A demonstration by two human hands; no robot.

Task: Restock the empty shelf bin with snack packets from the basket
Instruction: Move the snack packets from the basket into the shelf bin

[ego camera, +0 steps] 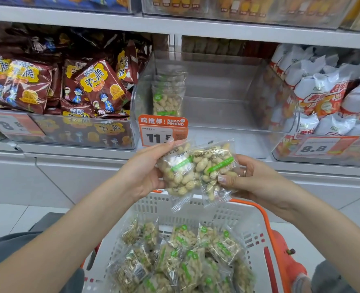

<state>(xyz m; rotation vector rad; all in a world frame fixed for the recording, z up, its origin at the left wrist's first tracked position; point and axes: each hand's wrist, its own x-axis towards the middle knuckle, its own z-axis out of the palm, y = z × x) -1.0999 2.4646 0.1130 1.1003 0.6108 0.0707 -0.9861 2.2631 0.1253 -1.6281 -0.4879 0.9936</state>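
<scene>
Your left hand (147,168) and right hand (248,178) each pinch one peanut packet (179,172), side by side, just below the clear shelf bin (217,89) and above the basket (196,210), squared up for loading; one packet (168,96) already stands at the bin's left wall

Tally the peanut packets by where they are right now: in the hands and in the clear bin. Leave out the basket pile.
Held in left hand: 1 peanut packet
Held in right hand: 1 peanut packet
Standing in the clear bin: 1 peanut packet
Total: 3
</scene>
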